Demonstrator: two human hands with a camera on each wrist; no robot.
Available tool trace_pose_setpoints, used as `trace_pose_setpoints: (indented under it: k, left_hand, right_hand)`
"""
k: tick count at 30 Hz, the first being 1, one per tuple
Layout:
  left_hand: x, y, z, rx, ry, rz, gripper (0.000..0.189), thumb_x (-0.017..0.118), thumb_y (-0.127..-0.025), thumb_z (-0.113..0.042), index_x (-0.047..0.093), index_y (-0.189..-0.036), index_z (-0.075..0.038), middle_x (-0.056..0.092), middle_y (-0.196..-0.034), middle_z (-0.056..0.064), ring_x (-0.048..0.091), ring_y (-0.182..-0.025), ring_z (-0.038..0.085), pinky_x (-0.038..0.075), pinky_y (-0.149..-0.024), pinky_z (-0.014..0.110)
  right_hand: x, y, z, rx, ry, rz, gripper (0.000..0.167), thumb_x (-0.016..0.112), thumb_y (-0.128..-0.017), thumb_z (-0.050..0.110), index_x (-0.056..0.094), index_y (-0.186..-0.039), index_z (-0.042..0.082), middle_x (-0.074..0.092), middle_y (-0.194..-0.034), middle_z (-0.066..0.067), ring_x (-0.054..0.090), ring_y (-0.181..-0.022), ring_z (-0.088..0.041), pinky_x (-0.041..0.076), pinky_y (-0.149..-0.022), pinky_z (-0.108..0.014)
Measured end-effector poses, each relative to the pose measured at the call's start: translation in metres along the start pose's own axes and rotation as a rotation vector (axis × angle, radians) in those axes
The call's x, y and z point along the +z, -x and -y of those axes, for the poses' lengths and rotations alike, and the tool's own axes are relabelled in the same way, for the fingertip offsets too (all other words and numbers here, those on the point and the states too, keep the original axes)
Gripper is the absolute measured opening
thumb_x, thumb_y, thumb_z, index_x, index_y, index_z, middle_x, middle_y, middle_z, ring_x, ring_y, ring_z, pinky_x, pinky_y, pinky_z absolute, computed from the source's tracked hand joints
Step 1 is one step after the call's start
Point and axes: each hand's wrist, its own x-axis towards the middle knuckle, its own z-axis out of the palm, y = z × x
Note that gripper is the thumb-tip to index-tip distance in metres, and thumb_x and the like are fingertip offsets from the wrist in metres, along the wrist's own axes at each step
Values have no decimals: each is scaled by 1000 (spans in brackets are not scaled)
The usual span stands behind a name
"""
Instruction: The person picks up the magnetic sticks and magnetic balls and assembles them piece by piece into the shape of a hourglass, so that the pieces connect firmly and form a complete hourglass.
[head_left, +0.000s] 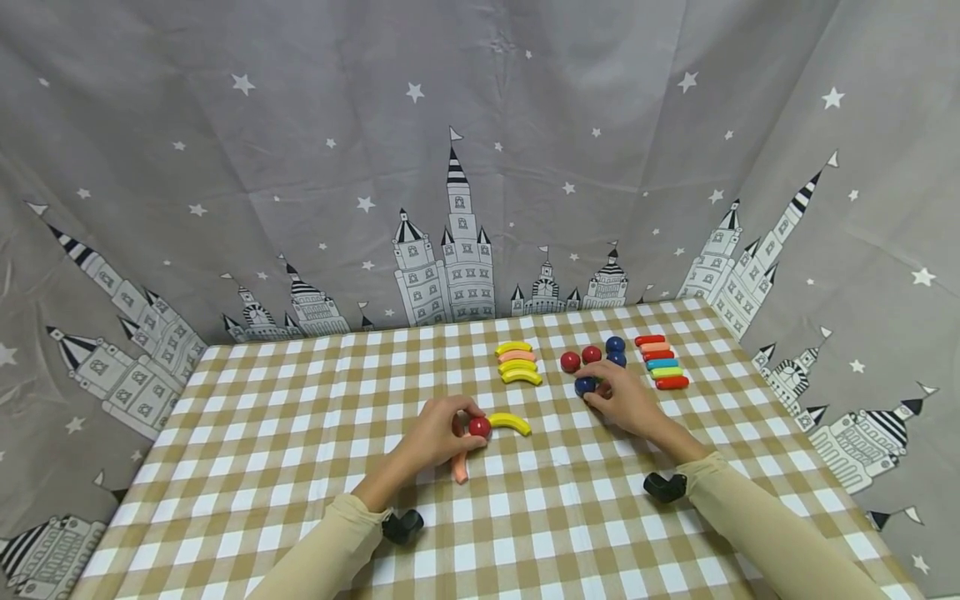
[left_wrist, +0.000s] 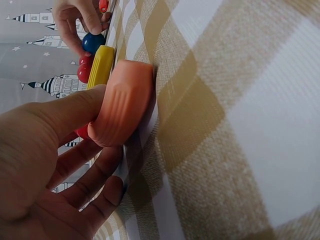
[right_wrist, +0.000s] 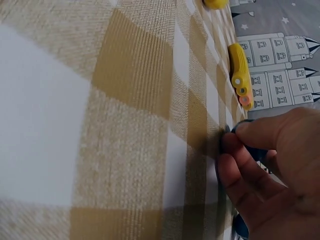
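Note:
My left hand (head_left: 437,432) pinches a red ball (head_left: 479,427) between thumb and fingers. A yellow curved piece (head_left: 512,422) extends from the ball's right side. Just below the hand lies an orange curved piece (head_left: 460,467); in the left wrist view this orange piece (left_wrist: 125,102) stands in front of the fingers and hides most of the ball. To the right, my right hand (head_left: 624,401) holds a dark blue ball (head_left: 584,386) near the tablecloth. In the right wrist view the thumb and fingers cover much of that blue ball (right_wrist: 256,153).
Beyond the right hand sit two red balls (head_left: 571,362) and two more blue balls (head_left: 616,344). A stack of yellow and orange curved pieces (head_left: 519,364) lies left of them. Several coloured sticks (head_left: 662,364) line up at right. A castle-print curtain (head_left: 322,167) backs the checked tablecloth (head_left: 247,467).

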Motion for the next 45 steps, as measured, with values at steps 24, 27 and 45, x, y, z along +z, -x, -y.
trace_pose_setpoints:
  k: [24, 27, 45]
  left_hand:
    - [1, 1, 1, 40, 4, 35, 25, 90, -81, -20, 70, -95, -14, 64, -80, -5, 57, -69, 16, 44, -58, 24]
    - [1, 0, 0, 29, -5, 39, 26, 90, -80, -21, 69, -94, -15, 63, -79, -5, 55, -68, 14, 44, -57, 24]
    - [0, -6, -1, 28, -9, 66, 28, 89, -81, -25, 65, -90, -14, 62, -77, -6, 54, -68, 12, 44, -56, 23]
  right_hand:
    - [2, 10, 10, -40, -89, 118, 39, 81, -88, 11, 67, -126, 10, 68, -99, -2, 61, -76, -12, 54, -70, -26]
    - [3, 13, 17, -55, -117, 127, 37, 81, -89, 12, 68, -124, 9, 67, -98, -2, 61, -77, -12, 54, -70, -26]
    - [21, 22, 34, -50, -157, 234, 39, 81, -91, 22, 69, -127, 14, 66, -95, 4, 60, -79, -12, 53, -72, -27]
